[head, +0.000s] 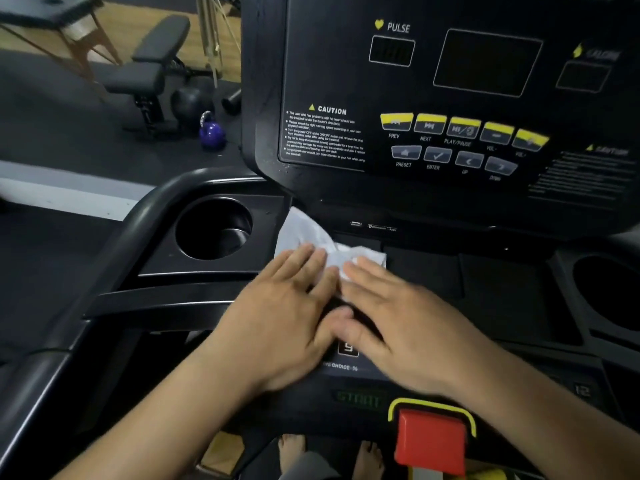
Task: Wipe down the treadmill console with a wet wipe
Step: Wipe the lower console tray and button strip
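The black treadmill console (450,109) fills the upper right, with yellow and grey buttons, dark screens and a CAUTION label. A white wet wipe (311,237) lies crumpled on the flat lower deck just under the upright panel, beside the left cup holder. My left hand (287,313) and my right hand (405,317) lie flat side by side, fingers stretched forward, their fingertips pressing on the near part of the wipe. The thumbs touch in the middle. Part of the wipe is hidden under the fingers.
A round cup holder (214,228) sits left of the wipe and another (609,292) at the far right. A red safety stop (431,441) is at the bottom. The curved left handrail (114,237) runs past. Kettlebells and a bench stand on the floor behind.
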A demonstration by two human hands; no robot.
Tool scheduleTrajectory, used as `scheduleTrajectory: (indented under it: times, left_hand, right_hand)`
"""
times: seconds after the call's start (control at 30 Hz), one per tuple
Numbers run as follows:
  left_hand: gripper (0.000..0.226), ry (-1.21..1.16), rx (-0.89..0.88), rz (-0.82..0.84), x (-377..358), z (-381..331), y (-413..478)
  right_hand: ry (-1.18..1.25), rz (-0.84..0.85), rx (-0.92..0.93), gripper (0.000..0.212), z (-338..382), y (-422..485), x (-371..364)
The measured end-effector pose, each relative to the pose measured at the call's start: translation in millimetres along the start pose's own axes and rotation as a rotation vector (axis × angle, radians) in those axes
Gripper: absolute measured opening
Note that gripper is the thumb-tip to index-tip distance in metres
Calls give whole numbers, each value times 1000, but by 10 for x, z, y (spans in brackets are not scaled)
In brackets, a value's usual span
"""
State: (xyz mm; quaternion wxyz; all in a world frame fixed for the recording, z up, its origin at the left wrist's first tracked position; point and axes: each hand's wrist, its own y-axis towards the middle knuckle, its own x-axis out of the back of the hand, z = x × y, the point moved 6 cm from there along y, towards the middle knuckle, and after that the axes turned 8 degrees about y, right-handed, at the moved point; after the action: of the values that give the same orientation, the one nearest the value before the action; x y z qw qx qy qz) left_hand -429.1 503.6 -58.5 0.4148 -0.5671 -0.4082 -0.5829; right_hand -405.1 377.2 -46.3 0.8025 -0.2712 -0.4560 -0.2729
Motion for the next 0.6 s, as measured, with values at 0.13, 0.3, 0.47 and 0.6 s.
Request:
scheduleTrajectory:
  times: [0.13,0.3,0.47,0.6]
  left_hand:
    - [73,-5,7,23,20,112,149]
    - [68,-114,-34,64,73,86,-64]
    - [75,-166,-2,52,70,218,217]
    - [67,-135,-62,24,117,96,-111]
  right_hand:
    - [-75,-9,-18,77,-16,175,134]
    - [-37,58,21,88,54,-64,-25]
    - [-76,3,39,85,21,227,60]
    - [-68,16,83,90,69,-63,-137]
